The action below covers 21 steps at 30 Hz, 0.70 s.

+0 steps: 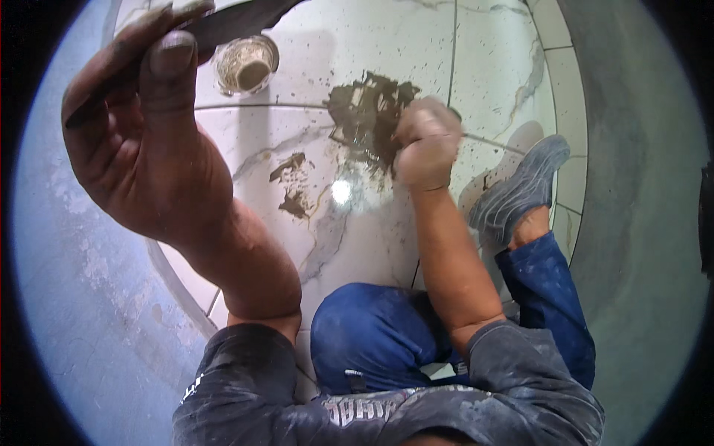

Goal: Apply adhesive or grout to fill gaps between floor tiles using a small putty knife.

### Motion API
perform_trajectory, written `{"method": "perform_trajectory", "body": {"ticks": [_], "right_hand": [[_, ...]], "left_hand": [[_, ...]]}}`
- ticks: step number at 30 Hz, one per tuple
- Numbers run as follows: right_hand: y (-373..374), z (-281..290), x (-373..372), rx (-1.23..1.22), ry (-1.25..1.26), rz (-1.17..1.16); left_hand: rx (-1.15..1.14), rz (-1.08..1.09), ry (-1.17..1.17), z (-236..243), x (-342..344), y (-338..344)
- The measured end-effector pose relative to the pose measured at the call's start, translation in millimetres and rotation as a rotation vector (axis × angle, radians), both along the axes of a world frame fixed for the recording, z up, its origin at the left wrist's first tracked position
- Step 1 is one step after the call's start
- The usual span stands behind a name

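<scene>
My left hand [149, 126] is raised at the upper left, its thumb and fingers pinching a dark flat blade-like piece [238, 22] that reaches toward the top edge. I cannot tell exactly what kind of tool it is. My right hand [430, 141] is closed and slightly blurred, low over the floor at the right side of a wet, dark grey-brown smear of paste [364, 111]. A dark edge shows beside its knuckles, but what the fingers hold is hidden. The smear lies across joints between the white marbled tiles [401, 238].
Beyond my left wrist stands a small round container [256, 56] with paste-coated walls. Smaller paste smears [294, 186] and specks dot the tiles. My grey shoe [520, 189] rests at the right. Bluish-grey walls [89, 297] curve around both sides.
</scene>
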State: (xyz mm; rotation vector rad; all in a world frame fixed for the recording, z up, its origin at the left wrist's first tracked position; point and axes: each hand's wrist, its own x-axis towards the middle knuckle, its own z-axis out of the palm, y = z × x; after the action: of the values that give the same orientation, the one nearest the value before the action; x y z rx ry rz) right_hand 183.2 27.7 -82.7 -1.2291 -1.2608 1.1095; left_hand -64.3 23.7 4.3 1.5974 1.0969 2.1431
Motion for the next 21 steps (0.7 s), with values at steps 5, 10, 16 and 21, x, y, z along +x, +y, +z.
{"method": "perform_trajectory", "body": {"ticks": [5,10,16,21], "right_hand": [[0,-8,0,0.206,-0.092,-0.029],[2,-5,8,0.366,-0.238,-0.017],[-1,-5,-4,0.231,-0.078,0.004],[2,12,1,0.099,0.117,-0.002]], "left_hand": [[0.002,0.061,-0.024,5,10,1],[-0.018,0.075,0.006,9,12,1],[-0.023,0.040,0.008,18,5,-2],[0.042,0.018,-0.057,0,11,7]]}}
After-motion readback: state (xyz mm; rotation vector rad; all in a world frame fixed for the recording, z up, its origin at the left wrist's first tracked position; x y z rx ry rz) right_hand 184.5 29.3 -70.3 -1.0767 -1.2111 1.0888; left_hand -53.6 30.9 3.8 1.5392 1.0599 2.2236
